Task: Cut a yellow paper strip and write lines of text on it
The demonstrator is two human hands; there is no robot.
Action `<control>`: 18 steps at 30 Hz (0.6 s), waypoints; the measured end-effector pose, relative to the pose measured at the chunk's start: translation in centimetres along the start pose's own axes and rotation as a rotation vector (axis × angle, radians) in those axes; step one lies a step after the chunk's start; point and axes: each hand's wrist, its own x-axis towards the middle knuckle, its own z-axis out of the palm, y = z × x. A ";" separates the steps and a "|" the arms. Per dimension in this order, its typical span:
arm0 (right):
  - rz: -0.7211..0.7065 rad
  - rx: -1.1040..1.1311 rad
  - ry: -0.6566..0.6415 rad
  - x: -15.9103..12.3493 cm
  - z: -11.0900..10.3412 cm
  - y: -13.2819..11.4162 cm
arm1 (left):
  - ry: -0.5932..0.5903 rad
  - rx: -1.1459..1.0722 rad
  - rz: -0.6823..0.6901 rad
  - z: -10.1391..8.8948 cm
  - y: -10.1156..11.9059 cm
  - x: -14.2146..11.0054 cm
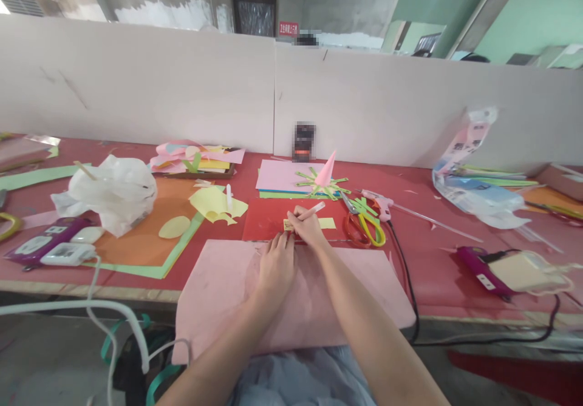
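Observation:
My right hand (308,227) is closed round a slim white pen (314,209), its tip down at a small yellow paper slip (287,225). Fingers of my left hand (277,259) lie flat beside the slip, at the far edge of a pale pink board (214,297). Both rest over a red sheet (264,215); another yellow strip (327,223) lies just right of my right hand. Scissors with orange and yellow handles (374,231) lie further right. Behind stands a pink paper cone (325,174) on green paper strips (310,178).
A pink glue gun (383,206) trails a black cord on the right. To the left are cut yellow paper (212,203), an orange sheet (132,251), a crumpled white plastic bag (112,190) and a purple power strip (48,242). A grey partition (182,90) borders the table.

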 end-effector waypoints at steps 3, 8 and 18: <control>-0.008 -0.018 -0.002 0.0 0.0 -0.1 | 0.007 0.000 0.002 0.1 0.0 0.0; 0.044 -0.014 -0.012 0.0 -0.1 -0.1 | 0.006 -0.006 -0.002 0.1 -0.1 0.0; 0.015 0.024 -0.013 -0.1 0.1 0.0 | 0.000 -0.003 -0.011 -0.2 0.0 0.0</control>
